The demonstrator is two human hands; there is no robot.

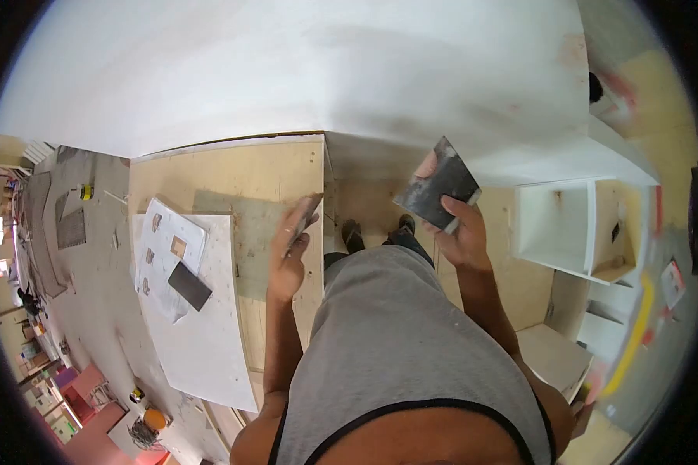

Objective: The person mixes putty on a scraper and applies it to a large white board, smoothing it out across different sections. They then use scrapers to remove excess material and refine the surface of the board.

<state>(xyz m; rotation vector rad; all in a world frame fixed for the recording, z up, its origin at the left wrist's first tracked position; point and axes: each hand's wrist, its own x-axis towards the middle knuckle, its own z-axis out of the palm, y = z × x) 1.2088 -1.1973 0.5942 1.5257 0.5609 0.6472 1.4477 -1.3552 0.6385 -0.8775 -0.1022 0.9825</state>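
My right hand (464,236) grips a dark, flat, square putty scraper (448,186) by its lower edge, thumb on top. A pinkish dab of putty (426,164) sits near the scraper's upper left edge. In my left hand (288,260) is a thin, dark putty scraper (307,214), seen nearly edge-on, with the fingers closed around it. Both hands are raised in front of my body, apart from each other. Beyond them stands a large white panel (457,70) with faint smudges and a few pinkish spots.
On my left, a wooden surface (217,167) carries a white board (202,356), with a white sheet (153,240) and a dark rectangular piece (189,286) on it. Open white cabinet boxes (551,225) stand on my right. Clutter lies along the far left floor.
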